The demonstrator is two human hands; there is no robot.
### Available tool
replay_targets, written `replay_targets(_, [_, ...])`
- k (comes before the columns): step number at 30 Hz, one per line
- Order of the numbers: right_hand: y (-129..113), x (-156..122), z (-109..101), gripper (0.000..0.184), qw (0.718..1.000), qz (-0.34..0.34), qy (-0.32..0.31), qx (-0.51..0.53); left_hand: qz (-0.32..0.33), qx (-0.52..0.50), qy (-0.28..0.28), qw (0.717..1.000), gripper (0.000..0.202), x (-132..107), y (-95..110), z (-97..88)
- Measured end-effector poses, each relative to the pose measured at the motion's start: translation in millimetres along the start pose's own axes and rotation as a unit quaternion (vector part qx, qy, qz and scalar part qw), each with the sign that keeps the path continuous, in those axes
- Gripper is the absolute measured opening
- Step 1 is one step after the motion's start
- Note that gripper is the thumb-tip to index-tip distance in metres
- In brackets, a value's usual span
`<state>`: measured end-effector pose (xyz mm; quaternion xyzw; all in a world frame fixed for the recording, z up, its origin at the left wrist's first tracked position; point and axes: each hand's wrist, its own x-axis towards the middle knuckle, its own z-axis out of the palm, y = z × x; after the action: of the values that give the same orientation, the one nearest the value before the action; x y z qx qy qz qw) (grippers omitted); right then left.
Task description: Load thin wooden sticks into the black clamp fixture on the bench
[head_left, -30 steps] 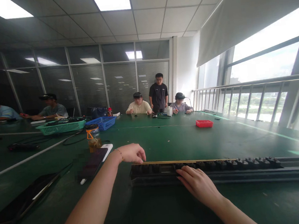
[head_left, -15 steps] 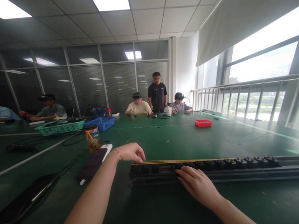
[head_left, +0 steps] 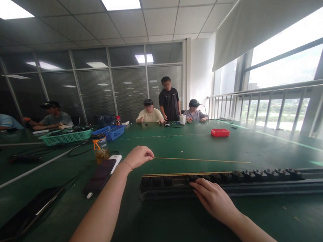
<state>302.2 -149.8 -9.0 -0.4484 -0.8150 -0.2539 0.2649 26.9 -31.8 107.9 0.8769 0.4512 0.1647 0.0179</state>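
Between the thumb and fingers of my left hand [head_left: 140,156] is one end of a long, thin tan stick [head_left: 203,159]. It reaches out to the right above the table, clear of the long black rail [head_left: 244,191]. More thin tan sticks [head_left: 181,173] lie along the rail's top at its left part. A row of black blocks [head_left: 265,174] with small metal-looking bits on top sits on the rail. My right hand [head_left: 214,198] has its fingers closed at a black block near the rail's middle; its fingertips are partly hidden.
Left of my arm lie a dark phone [head_left: 100,175], a white power bank [head_left: 115,162] and a jar with orange handle [head_left: 100,146]. Green [head_left: 65,137] and blue baskets [head_left: 111,133] and a red tray [head_left: 219,132] stand farther back. Several people are across the table.
My left hand has risen off the rail, lifting one thin tan stick away from the others. My right hand has stayed at the rail.
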Motion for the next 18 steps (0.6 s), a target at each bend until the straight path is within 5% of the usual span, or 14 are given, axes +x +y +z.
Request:
replay_targets(10, [0,0,-2,0.032,1.000,0.007,0.003,0.005,-0.062,0.063,0.022,0.996,0.019,15,-47,88.6])
replay_targets(18, [0,0,-2,0.033,1.000,0.007,-0.007,0.009,-0.061,0.084,-0.035,0.994,0.023,12,-54,107.7])
